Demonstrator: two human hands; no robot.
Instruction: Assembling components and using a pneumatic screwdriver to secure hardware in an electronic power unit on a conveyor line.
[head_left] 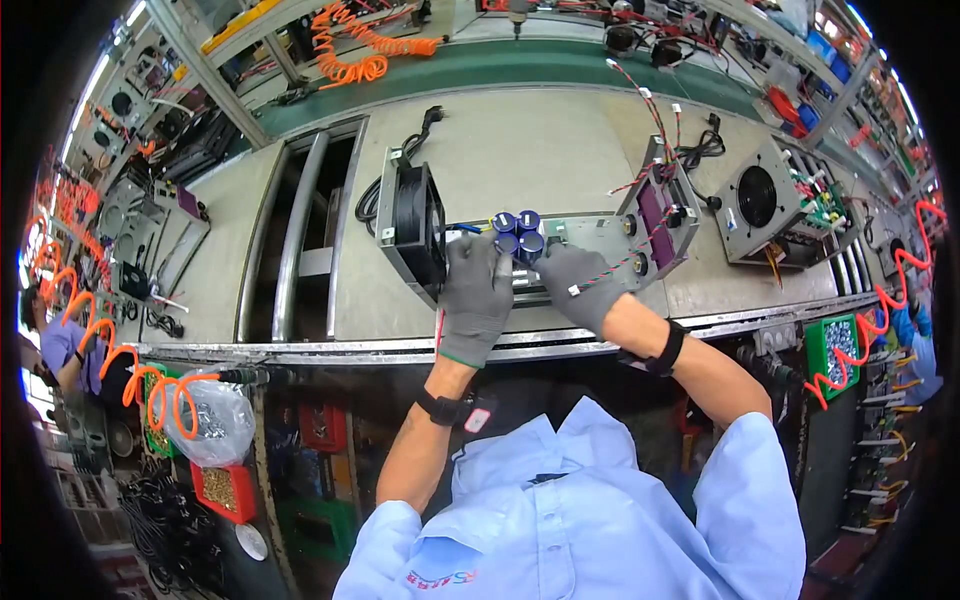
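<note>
A metal chassis with a black fan (412,225) at its left end and a purple-faced end panel (657,220) at its right lies before me on the bench. Blue cylindrical capacitors (518,235) stand in a cluster on its board. My left hand (477,300), in a grey glove, bends its fingers down between the fan and the capacitors. On the other side, my gloved right hand (580,285) has its fingers drawn together at the capacitors' base. What either hand grips is hidden. A twisted red-green wire (620,268) with a white plug crosses over my right hand.
Another chassis with a fan (757,195) sits to the right. Metal rollers (303,235) fill a gap in the bench at left. Orange coiled hoses (100,330) hang at both sides. A red bin (226,492) and a green bin (838,352) of small parts flank me.
</note>
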